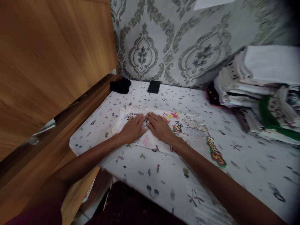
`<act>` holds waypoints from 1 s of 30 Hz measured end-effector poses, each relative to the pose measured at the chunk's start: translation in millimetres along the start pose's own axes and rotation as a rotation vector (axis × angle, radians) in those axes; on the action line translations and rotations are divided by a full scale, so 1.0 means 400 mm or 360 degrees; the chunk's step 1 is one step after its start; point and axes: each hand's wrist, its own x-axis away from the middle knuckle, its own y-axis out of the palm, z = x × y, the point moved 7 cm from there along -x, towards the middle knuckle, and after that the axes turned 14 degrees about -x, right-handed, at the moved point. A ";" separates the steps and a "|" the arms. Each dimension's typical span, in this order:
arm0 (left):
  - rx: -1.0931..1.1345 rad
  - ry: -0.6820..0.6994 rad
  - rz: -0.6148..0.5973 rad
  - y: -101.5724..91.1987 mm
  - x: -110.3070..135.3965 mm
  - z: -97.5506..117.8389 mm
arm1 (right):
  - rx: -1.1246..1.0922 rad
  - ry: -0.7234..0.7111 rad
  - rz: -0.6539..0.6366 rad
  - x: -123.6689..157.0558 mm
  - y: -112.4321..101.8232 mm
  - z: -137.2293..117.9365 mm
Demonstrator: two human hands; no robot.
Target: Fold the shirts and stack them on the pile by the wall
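A white printed garment point(182, 125) with black lettering and red, yellow and green graphics lies folded on the patterned sheet point(246, 165). My left hand point(132, 128) lies flat on its left part, fingers stretched out and together. My right hand point(160, 126) rests flat beside it, palm down, fingertips almost touching the left hand. Neither hand grips anything.
A stack of folded clothes point(260, 90) rises at the right against the patterned wall. A black phone point(154, 86) and a black cloth bundle point(120, 85) lie at the far edge. A wooden panel point(51, 53) stands on the left.
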 end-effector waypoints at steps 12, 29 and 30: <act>0.0991 -0.0569 -0.0063 -0.119 0.157 -0.234 | -0.0273 -0.0032 0.0120 0.043 -0.043 0.005; 0.0896 -0.0734 0.0299 -0.091 0.259 -0.142 | 0.0332 0.0084 0.0118 0.318 -0.112 0.062; 0.0926 -0.0740 0.0302 -0.089 0.261 -0.149 | 0.0327 0.0092 0.0110 0.317 -0.111 0.060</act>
